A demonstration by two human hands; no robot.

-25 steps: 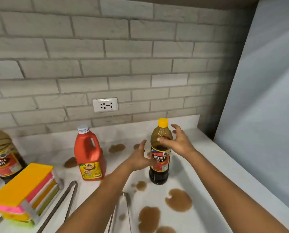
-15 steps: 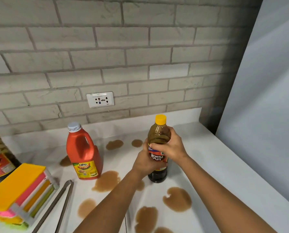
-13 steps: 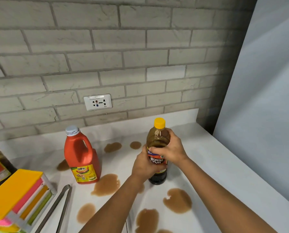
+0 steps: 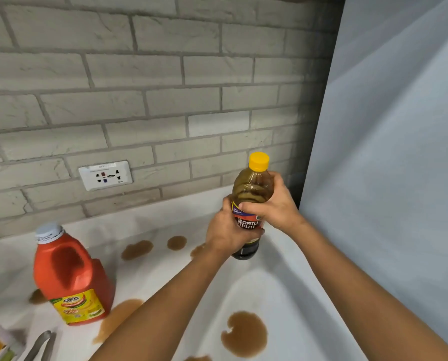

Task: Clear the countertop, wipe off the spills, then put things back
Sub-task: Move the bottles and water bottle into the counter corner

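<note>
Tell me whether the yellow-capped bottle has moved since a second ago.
Yes. The yellow-capped bottle, gripped by the left hand and right hand, has gone toward the back wall, past the big brown spill it stood beside, and looks lifted.

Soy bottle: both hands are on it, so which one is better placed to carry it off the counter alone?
Probably the left hand: it wraps the soy bottle's labelled body low down, nearer the dark liquid's weight. The right hand grips higher, at the shoulder, so it looks more like a steadying hold.

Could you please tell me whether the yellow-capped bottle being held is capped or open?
Capped. The yellow cap sits on the neck of the bottle, which the left hand and right hand grip upright.
</note>
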